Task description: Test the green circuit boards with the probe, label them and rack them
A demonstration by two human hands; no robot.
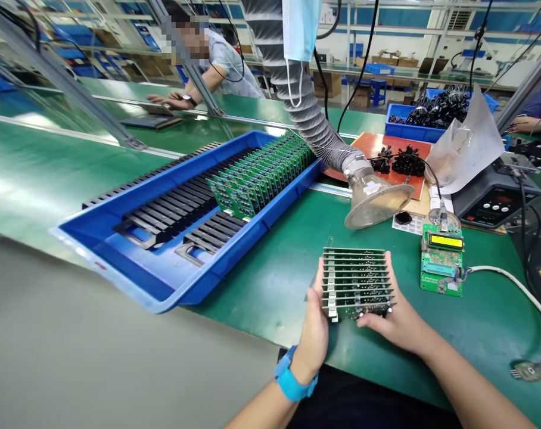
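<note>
Between my two hands is a stack of several green circuit boards (355, 277), edges toward me, with white connectors along the left side. My left hand (316, 322), with a blue band at the wrist, clasps the stack's left side. On its right side my right hand (395, 313) presses, thumb along the near face. Left of them lies a long blue tray (252, 238) with black slotted racks (158, 217). A row of upright green circuit boards (261, 179) stands in the tray's racks.
A grey fume hose (297, 107) ends in a clear funnel (378, 202) beyond my hands. A green test board (442, 262) with a small display lies right, near a dark soldering station (498, 193). Cable bundles (407, 162) rest on an orange board (378, 143). Another person (226, 65) sits across.
</note>
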